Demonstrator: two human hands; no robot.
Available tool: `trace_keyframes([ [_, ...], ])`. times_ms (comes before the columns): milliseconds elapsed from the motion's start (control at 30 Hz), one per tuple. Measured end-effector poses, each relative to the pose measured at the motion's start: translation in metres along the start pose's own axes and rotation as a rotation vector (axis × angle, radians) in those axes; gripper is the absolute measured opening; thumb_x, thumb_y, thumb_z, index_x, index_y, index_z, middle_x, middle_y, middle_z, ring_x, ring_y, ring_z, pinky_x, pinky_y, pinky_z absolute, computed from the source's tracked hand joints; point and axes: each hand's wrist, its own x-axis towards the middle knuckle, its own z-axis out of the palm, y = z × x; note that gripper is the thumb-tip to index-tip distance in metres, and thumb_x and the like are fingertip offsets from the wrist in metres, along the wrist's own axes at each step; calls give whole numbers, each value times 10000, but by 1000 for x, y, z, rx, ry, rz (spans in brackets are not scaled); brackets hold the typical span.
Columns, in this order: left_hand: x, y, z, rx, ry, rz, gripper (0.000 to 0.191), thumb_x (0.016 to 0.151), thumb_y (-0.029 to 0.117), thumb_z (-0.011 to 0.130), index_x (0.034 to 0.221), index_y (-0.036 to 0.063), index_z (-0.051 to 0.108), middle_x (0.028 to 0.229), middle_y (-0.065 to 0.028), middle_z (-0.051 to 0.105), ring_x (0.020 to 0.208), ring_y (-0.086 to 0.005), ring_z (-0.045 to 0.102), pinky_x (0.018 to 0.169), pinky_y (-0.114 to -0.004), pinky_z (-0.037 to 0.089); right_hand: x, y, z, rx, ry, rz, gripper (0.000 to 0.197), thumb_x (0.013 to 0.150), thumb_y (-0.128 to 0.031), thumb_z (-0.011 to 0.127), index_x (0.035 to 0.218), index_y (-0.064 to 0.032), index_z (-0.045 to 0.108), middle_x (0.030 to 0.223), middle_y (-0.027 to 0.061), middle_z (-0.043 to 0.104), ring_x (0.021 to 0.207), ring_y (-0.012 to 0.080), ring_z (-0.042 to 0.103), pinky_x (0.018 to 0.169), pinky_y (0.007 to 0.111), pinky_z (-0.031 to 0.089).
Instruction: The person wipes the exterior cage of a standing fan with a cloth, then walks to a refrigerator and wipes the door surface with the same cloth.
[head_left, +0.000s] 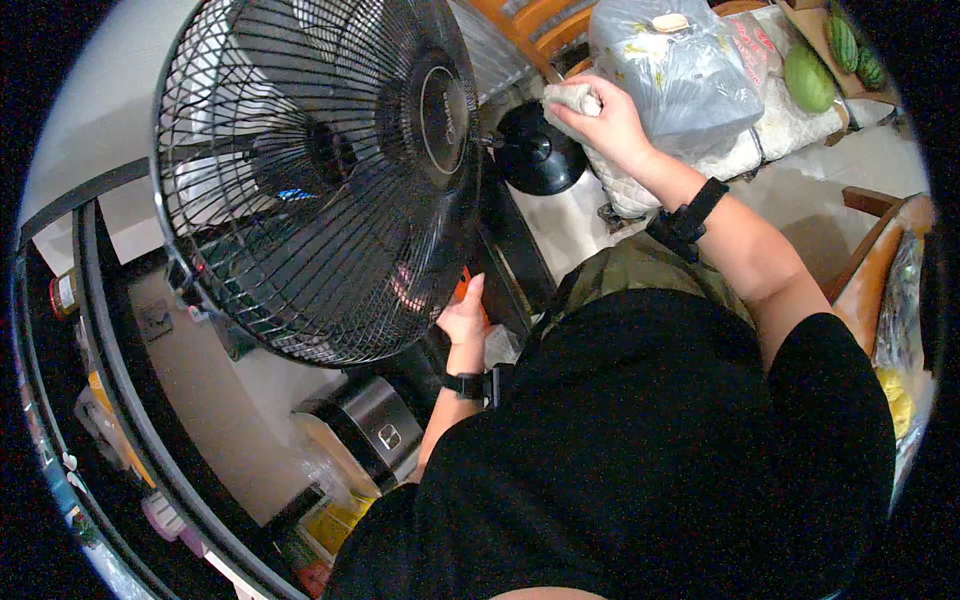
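Note:
A black fan with a round wire cage (300, 202) and a badge at its hub fills the upper left of the view. My right hand (611, 124) grips a bunched pale cloth (571, 103) just above a round black dome-shaped piece (540, 150). Close to the lower right rim of the cage is my left hand (461, 319), its thumb raised against an orange object (480, 304). Through the wires I see part of its fingers. The cage blurs them, so how the hand closes, and on what, is unclear.
A full, clear plastic bag (675, 82) rests on a quilted pale cover (795, 124), near a green gourd (810, 79) and striped green vegetables. A metal-fronted bin (382, 431) stands below the fan. A black rack (112, 322) curves along the left; a wooden chair (870, 300) is at right.

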Motion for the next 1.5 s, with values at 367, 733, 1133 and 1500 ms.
trace_keyframes([
  [367, 40, 2, 64, -120, -61, -325, 412, 790, 166, 638, 1144, -8, 518, 1152, -65, 528, 1022, -160, 483, 916, -275, 355, -13, 18, 65, 141, -300, -135, 275, 656, -202, 714, 835, -21, 611, 814, 134, 605, 757, 292, 592, 688, 342, 474],
  [733, 37, -31, 74, -433, 190, -634, 342, 784, 231, 654, 1067, 63, 560, 1079, -32, 570, 981, -147, 545, 814, -280, 375, -7, 5, 77, 204, -407, -93, 218, 683, -105, 690, 842, 7, 593, 865, 132, 599, 785, 268, 588, 717, 314, 460],
  [1133, 39, -20, 92, -207, 251, -523, 415, 815, 383, 579, 1045, 37, 586, 969, -62, 615, 814, -104, 553, 627, -222, 357, 23, -15, 68, 219, -442, -117, 190, 667, -103, 674, 821, -12, 607, 813, 137, 594, 775, 291, 574, 702, 343, 458],
  [1500, 36, -40, 94, -211, 262, -626, 333, 746, 269, 678, 978, 55, 570, 944, -33, 576, 749, -131, 537, 652, -277, 389, 71, -51, 49, 534, -200, 74, 283, 721, -219, 708, 885, -4, 623, 790, 90, 646, 709, 124, 591, 667, 278, 477],
])
